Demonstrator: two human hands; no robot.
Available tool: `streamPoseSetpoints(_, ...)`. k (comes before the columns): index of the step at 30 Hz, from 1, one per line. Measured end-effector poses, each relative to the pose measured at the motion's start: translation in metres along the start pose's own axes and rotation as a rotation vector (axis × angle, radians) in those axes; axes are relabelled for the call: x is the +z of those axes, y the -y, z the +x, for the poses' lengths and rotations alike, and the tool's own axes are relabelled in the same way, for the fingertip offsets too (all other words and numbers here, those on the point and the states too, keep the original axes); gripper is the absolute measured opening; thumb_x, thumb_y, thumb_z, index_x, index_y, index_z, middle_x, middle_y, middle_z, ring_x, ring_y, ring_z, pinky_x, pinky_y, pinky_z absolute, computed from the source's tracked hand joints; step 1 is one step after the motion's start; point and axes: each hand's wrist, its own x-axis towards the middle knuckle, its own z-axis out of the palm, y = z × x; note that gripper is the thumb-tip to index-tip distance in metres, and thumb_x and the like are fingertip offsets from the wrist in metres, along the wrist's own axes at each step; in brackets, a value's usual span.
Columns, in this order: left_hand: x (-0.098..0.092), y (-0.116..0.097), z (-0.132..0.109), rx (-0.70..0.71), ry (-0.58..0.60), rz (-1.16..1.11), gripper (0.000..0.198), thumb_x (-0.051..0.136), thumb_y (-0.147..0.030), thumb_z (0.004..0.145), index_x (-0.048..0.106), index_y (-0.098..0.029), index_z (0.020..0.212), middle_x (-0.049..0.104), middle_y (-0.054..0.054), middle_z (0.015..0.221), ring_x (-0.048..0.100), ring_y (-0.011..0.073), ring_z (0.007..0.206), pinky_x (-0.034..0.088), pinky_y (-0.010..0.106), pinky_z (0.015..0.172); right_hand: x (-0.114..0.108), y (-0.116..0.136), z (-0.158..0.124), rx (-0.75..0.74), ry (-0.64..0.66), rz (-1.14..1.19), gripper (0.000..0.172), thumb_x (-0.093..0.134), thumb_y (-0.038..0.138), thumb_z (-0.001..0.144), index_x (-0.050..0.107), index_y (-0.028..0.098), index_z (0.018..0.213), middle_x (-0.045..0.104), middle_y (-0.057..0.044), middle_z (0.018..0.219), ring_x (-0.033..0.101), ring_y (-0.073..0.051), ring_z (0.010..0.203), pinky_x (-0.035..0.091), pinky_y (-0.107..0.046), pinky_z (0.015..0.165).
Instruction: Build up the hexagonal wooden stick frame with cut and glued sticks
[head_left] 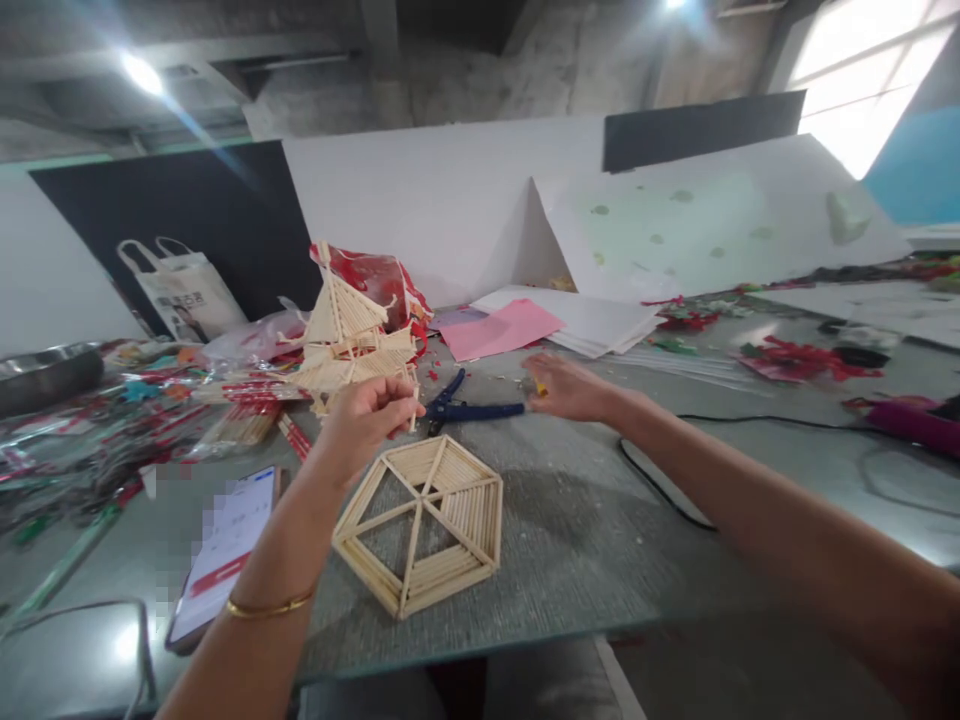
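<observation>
Left hand [375,408]: thumb and fingertips pressed together, pinching slim pale wooden stick [414,405], near far edge of hexagonal pale wooden-stick frame [471,515]. Frame lies flat on grey tabletop [585,560], six spokes meeting at centre, right-hand sections closely slatted. Right hand [566,388]: outstretched beside dark-blue-handled pliers [480,411]; small yellow item [541,388] at fingers, whether gripped cannot tell. Tiered pale wooden-stick model [345,325] stands behind left hand. White-screened phone [232,550] left of frame.

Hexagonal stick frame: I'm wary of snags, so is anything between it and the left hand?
Nothing visible stands between the left hand and the hexagonal stick frame; the blue-handled tool lies past its far edge.
</observation>
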Motion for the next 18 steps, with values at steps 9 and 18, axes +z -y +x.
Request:
streamPoseSetpoints(9,0.007,0.020,-0.012,0.001,0.007,0.003,0.019,0.062,-0.025,0.067,0.061,-0.014,0.082,0.056,-0.002,0.065,0.046,0.0074,0.056,0.036,0.018,0.051,-0.006,0.051,0.097,-0.335,0.320,0.055,0.105,0.069,0.053,0.052,0.026,0.005,0.135,0.030,-0.021,0.137,0.031,-0.030,0.123,0.027,-0.038,0.098)
streamPoseSetpoints(18,0.012,0.026,-0.009,-0.006,-0.088,-0.134,0.014,0.062,-0.025,0.065,0.061,-0.014,0.073,0.060,0.000,0.064,0.049,0.0088,0.055,0.035,0.019,0.049,-0.005,0.054,0.124,-0.325,0.407,-0.036,0.096,0.072,0.053,0.042,0.044,0.014,0.126,0.049,-0.014,0.123,0.045,-0.029,0.110,0.037,-0.033,0.084)
